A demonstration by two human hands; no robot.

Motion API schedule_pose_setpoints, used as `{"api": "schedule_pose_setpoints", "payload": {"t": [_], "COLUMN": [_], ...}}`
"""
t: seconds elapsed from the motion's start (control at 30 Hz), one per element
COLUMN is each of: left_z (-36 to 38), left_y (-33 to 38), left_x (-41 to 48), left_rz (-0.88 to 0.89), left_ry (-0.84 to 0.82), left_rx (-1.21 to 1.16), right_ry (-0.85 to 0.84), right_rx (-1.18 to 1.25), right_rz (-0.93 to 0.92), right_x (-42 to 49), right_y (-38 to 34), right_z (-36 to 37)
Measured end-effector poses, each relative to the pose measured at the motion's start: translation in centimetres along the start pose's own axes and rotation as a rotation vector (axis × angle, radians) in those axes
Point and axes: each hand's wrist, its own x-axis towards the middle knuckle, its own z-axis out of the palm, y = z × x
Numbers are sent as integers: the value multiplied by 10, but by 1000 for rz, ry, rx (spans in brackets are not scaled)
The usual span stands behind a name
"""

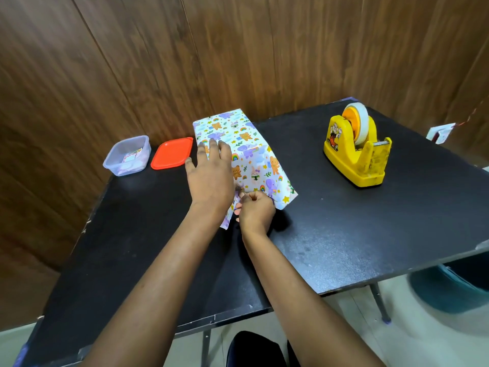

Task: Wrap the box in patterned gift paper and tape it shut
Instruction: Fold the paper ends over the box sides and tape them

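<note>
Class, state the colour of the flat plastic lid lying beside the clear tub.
Red-orange flat plastic lid, head view.

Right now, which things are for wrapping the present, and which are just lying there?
For the job:
box in white animal-print gift paper
yellow plastic tape dispenser
left hand, flat on the paper
right hand, pinching the near paper flap

Lying about:
clear plastic tub
flat red plastic lid
</note>
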Motion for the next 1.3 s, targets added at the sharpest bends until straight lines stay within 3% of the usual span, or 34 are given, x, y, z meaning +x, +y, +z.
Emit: {"api": "schedule_pose_setpoints", "payload": {"t": [0.5,0.7,1.13,1.2,1.3], "left_z": [2,-2,-7,-8,-10], "left_y": [1,0,0,0,-4], "left_x": [6,5,5,5,5], "left_rz": [23,57,74,66,67], "left_ry": [60,57,13,-4,-21], "left_rx": [58,55,74,49,-27], "right_ry": [-211,-184,-142,-181,-368], "right_rx": [-27,-189,-177,-216,-161], "right_rz": [170,96,257,294,276], "right_x": [16,21,22,12,-28], "right_y": [-8,-4,0,-3,-11], "right_z": [-23,-26,-18,-20,-25]}}
